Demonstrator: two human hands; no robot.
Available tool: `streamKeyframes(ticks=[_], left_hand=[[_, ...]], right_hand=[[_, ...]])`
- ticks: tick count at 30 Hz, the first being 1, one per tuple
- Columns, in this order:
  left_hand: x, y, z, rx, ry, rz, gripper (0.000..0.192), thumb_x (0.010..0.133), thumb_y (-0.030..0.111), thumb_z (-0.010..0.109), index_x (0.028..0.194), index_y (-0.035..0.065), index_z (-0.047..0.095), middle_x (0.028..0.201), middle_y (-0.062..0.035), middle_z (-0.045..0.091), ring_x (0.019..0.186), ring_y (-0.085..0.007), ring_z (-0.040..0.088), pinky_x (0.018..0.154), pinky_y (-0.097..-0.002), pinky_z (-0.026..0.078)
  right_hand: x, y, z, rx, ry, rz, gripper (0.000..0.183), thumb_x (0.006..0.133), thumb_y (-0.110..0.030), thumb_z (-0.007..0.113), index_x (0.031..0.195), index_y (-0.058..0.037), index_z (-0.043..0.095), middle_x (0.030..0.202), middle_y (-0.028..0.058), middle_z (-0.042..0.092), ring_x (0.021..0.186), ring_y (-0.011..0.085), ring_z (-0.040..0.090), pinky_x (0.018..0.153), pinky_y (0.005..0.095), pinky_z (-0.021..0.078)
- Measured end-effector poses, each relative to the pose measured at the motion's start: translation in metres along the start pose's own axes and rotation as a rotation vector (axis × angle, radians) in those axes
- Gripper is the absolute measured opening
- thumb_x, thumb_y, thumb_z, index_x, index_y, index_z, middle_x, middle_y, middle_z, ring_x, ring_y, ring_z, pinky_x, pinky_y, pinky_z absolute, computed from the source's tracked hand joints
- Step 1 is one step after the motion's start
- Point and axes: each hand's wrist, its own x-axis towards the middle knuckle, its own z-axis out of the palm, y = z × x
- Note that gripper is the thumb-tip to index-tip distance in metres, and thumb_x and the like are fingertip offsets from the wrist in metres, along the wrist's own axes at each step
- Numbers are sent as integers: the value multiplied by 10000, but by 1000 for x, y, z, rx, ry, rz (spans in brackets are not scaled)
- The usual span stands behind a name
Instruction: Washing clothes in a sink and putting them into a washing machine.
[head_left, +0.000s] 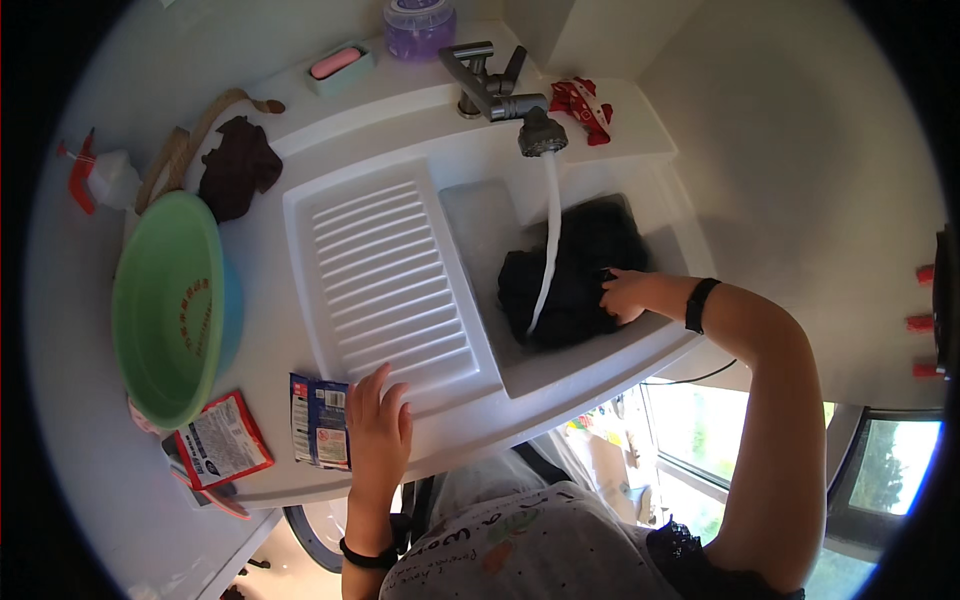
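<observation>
Water runs from the grey faucet (543, 133) onto black cloth (566, 262) lying in the white sink basin (675, 232). My right hand (625, 295) is at the cloth's right side, its fingers bent against the fabric; whether they pinch it is hard to tell, as the fingertips are partly hidden. At the front edge of the ribbed washboard (390, 277), my left hand (381, 409) rests with fingers apart and holds nothing. Just left of it lies a blue packet (319, 420) with writing.
A green plastic basin (161, 307) stands at the left over a blue one, with a red-edged packet (225, 441) in front. Behind are a dark cloth (238, 169), a spray bottle (112, 178), pink soap in a dish (341, 67), a purple tub (418, 30) and a red packet (583, 109).
</observation>
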Motion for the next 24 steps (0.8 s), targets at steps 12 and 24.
streamKeyframes(ticks=[12, 24], left_hand=[[5, 11, 1, 34, 13, 37, 287, 748, 23, 580, 1021, 53, 496, 1225, -125, 434, 1103, -326, 439, 964, -513, 315], [3, 7, -9, 11, 13, 66, 300, 743, 25, 584, 1028, 47, 490, 1195, -115, 444, 1091, -323, 441, 956, -505, 327]], right_hand=[[29, -32, -29, 263, 321, -47, 566, 777, -273, 608, 1305, -242, 406, 1403, 105, 262, 1256, 370, 303, 971, 460, 368], [-20, 3, -22, 350, -8, -83, 291, 838, -219, 481, 1053, -82, 623, 1076, 59, 576, 980, 258, 562, 794, 382, 456]])
